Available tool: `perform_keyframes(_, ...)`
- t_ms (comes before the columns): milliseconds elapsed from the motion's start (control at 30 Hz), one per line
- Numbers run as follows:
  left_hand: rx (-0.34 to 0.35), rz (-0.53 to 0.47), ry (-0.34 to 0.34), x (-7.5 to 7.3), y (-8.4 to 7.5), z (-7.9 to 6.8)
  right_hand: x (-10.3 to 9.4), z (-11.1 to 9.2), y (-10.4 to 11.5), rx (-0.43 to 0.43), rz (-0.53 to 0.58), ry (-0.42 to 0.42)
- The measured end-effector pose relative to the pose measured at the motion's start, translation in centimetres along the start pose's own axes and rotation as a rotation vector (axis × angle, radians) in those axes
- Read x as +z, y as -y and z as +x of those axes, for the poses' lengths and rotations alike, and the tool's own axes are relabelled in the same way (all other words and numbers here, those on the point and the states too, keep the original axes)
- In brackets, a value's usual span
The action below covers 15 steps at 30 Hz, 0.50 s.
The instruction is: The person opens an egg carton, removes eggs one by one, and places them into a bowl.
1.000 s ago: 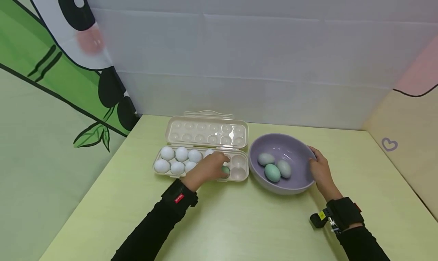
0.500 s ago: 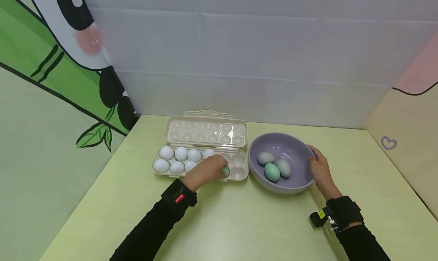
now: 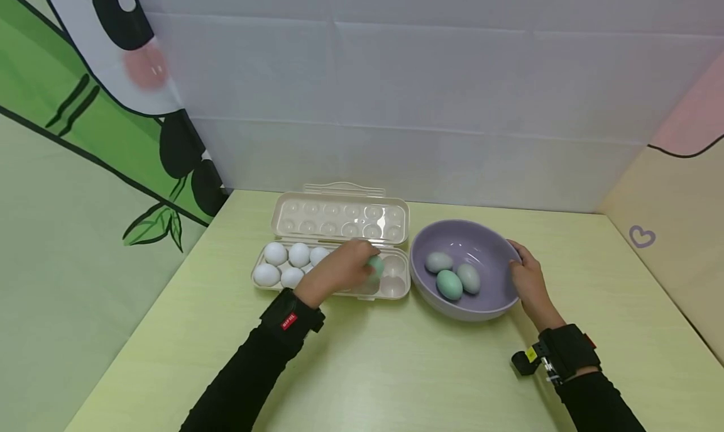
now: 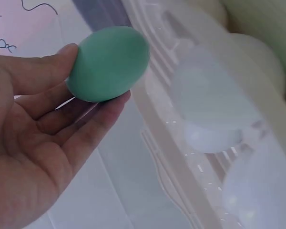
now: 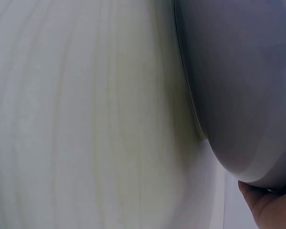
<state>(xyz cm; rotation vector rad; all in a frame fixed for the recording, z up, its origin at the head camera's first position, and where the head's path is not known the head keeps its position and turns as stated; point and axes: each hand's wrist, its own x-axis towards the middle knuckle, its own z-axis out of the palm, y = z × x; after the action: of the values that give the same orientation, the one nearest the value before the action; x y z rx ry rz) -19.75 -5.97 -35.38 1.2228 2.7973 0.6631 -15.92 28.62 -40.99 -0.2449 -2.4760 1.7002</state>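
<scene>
A green egg (image 4: 109,64) is pinched between the thumb and fingers of my left hand (image 3: 341,270), just above the right part of the egg carton (image 3: 400,298). White eggs (image 3: 275,254) fill the carton's left cups; those under my hand are partly hidden. To the carton's right stands a purple bowl (image 3: 486,243). My right hand (image 3: 532,287) grips the bowl's right rim, thumb on the inside. Three eggs lie in the bowl: one green egg (image 3: 449,285) and two paler ones. The right wrist view shows the bowl's outer wall (image 5: 243,95) and part of that hand.
The carton's clear lid (image 3: 339,217) is folded back toward the wall (image 3: 424,105). Carton and bowl stand side by side on a pale yellow-green table (image 3: 396,375). A printed cloth with cartoon shapes covers the walls.
My left hand has lifted the green egg up out of its front-row cup in the carton. The right hand and the bowl have stayed in place.
</scene>
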Motion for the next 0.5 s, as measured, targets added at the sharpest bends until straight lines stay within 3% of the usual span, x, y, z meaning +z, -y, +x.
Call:
perform_keyframes(267,0.097,-0.019,-0.082,-0.3,-2.4,2.6,-0.2,0.3,-0.5,0.006,0.010,-0.004)
perform_keyframes(500,0.089,-0.027,-0.011,1.1,-4.2,5.0,0.1,0.8,-1.0,0.026,0.027,-0.005)
